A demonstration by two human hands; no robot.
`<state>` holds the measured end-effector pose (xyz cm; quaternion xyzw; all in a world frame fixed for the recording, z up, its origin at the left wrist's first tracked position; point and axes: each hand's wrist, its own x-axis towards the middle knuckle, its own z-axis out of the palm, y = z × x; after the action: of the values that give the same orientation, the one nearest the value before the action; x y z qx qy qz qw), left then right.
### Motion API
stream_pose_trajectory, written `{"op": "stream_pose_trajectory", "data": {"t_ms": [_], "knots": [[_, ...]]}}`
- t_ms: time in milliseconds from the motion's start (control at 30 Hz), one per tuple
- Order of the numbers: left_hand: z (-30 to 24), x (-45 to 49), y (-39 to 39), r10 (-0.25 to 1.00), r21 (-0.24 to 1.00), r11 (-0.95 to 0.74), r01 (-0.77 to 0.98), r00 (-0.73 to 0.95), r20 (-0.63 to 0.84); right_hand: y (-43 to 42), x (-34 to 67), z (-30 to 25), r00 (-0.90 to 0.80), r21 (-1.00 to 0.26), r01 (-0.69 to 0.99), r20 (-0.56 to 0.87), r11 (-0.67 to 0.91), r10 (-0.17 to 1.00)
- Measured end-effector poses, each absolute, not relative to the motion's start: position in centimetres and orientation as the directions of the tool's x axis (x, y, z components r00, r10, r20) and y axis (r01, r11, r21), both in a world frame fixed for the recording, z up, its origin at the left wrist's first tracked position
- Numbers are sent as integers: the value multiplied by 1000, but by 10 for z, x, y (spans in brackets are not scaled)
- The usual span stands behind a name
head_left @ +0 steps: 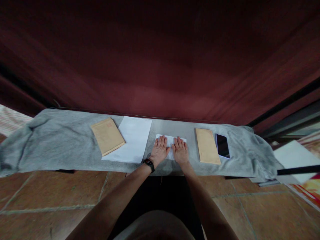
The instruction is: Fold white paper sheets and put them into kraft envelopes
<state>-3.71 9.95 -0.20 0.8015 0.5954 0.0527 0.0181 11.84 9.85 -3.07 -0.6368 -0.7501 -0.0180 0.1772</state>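
Observation:
A folded white sheet of paper point(170, 141) lies on the grey cloth in front of me, partly covered by my hands. My left hand point(160, 150), with a black band on its wrist, rests flat on the paper's left part, fingers stretched out. On the right part my right hand point(180, 150) is pressed flat too, fingers slightly spread. The two thumbs nearly meet over the middle of the paper. Neither hand grips anything. What lies directly beneath the palms is hidden.
Left of my hands, white paper sheets point(136, 140) lie partly under brown envelopes point(108, 136). To the right are another brown envelope point(207, 146) and a phone point(222, 146). Grey cloth point(65, 143) covers the narrow bench. A dark red panel point(160, 83) rises behind it.

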Motion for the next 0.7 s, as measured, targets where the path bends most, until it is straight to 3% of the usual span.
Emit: {"op": "stream_pose_trajectory", "data": {"t_ms": [300, 700], "knots": [[-5, -47, 92, 956, 135, -283, 950, 269, 113, 100, 135, -35, -46, -191, 975, 323, 113, 945], [-6, -53, 77, 972, 103, -221, 970, 210, 103, 84, 150, -39, -16, -181, 979, 384, 92, 923]]}}
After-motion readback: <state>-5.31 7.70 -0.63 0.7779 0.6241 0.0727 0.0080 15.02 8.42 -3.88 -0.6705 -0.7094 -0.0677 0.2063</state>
